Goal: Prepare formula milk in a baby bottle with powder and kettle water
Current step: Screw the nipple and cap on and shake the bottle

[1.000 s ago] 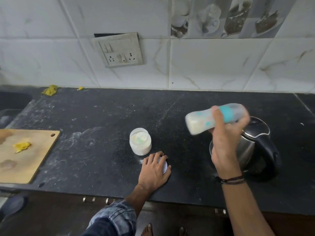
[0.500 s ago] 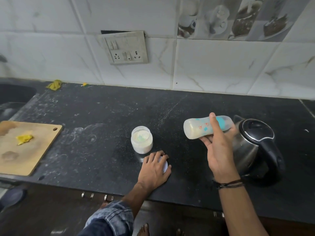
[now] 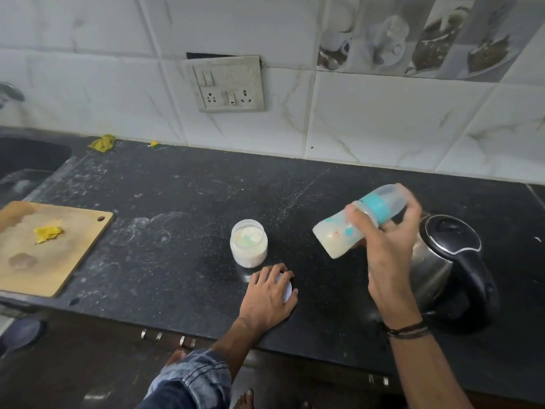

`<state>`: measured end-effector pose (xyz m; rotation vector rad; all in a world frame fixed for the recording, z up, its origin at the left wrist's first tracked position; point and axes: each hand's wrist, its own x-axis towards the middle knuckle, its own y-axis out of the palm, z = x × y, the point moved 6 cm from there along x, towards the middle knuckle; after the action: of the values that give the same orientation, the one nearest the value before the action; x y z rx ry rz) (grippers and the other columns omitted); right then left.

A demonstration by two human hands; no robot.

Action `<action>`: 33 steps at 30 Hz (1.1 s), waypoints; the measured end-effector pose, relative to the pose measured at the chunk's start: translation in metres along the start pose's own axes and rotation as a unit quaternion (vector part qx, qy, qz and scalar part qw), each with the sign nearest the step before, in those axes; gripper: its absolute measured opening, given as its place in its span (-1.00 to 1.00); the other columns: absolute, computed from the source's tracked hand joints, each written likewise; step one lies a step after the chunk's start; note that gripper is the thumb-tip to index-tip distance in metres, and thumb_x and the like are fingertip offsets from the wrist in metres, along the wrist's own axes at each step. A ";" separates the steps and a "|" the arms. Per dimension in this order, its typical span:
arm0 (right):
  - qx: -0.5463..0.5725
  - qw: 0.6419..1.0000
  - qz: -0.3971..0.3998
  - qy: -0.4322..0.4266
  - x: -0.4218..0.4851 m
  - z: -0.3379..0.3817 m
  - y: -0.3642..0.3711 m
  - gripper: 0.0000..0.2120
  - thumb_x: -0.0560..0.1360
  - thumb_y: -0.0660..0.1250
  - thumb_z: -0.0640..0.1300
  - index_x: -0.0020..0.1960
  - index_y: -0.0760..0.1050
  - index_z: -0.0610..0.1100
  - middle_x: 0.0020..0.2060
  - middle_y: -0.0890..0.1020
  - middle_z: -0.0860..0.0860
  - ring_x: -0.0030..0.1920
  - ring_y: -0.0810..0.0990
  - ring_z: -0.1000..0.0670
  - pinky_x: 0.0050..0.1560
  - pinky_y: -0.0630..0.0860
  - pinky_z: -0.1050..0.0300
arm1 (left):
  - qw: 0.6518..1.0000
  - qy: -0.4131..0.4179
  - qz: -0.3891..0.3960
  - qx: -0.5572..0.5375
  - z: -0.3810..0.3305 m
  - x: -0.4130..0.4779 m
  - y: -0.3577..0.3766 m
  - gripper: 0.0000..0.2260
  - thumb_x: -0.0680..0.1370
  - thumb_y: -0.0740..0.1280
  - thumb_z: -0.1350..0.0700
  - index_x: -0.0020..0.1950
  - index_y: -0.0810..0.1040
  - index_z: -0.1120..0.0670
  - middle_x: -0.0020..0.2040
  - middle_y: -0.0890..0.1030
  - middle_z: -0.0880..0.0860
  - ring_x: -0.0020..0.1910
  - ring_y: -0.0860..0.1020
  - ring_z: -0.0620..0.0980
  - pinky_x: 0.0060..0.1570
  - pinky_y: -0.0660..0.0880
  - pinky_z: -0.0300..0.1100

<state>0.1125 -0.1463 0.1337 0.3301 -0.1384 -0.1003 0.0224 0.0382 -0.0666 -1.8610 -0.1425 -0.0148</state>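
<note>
Right of centre, the right hand (image 3: 389,246) clasps a tilted, capped baby bottle (image 3: 351,228), light, smooth plastic best held mid-body, while the left hand (image 3: 267,296) lies flat over a white lid (image 3: 286,289).

countertop (image 3: 182,202) | on it: powder jar (image 3: 249,243), kettle (image 3: 451,261), cutting board (image 3: 50,246), maybe lid (image 3: 287,289)

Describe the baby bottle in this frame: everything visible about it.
The baby bottle is translucent plastic with coloured prints, a teal collar and a clear cap, all fitted. Milky liquid sits in its lower end. It is tilted, base down-left, cap up-right, held in the air in the right hand, in front of the kettle, clear of the countertop.
</note>
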 end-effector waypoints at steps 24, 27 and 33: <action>0.023 0.998 -0.051 0.020 0.009 -0.010 -0.006 -0.37 0.50 0.52 -0.12 0.45 0.27 0.01 -0.02 0.72 0.18 0.01 0.73 0.11 -0.14 0.66 0.09 | 0.999 0.009 -0.051 -0.002 0.002 0.000 0.002 -0.60 0.62 0.18 -0.23 0.34 0.53 -0.05 0.37 0.51 -0.04 0.28 0.49 0.02 0.26 0.46 -0.02; 0.068 0.992 -0.104 0.009 0.012 -0.004 -0.011 -0.39 0.49 0.52 -0.05 0.40 0.26 0.03 0.18 0.63 0.05 0.08 0.72 0.09 -0.09 0.67 0.02 | 0.999 0.009 -0.051 -0.003 0.000 0.002 0.003 -0.60 0.62 0.18 -0.24 0.33 0.53 -0.06 0.36 0.50 -0.05 0.28 0.48 0.01 0.26 0.46 -0.03; 0.063 0.993 -0.095 -0.008 0.010 -0.002 -0.013 -0.40 0.46 0.54 -0.05 0.38 0.30 0.05 0.22 0.60 -0.03 0.10 0.71 0.05 -0.01 0.66 0.00 | 0.998 0.013 -0.059 -0.005 0.001 0.002 0.004 -0.60 0.62 0.18 -0.24 0.32 0.54 -0.05 0.35 0.51 -0.04 0.27 0.50 0.01 0.24 0.48 -0.02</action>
<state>0.1220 -0.1591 0.1293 0.4680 -0.1297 -0.2839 0.0245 0.0382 -0.0702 -1.8594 -0.2344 -0.1203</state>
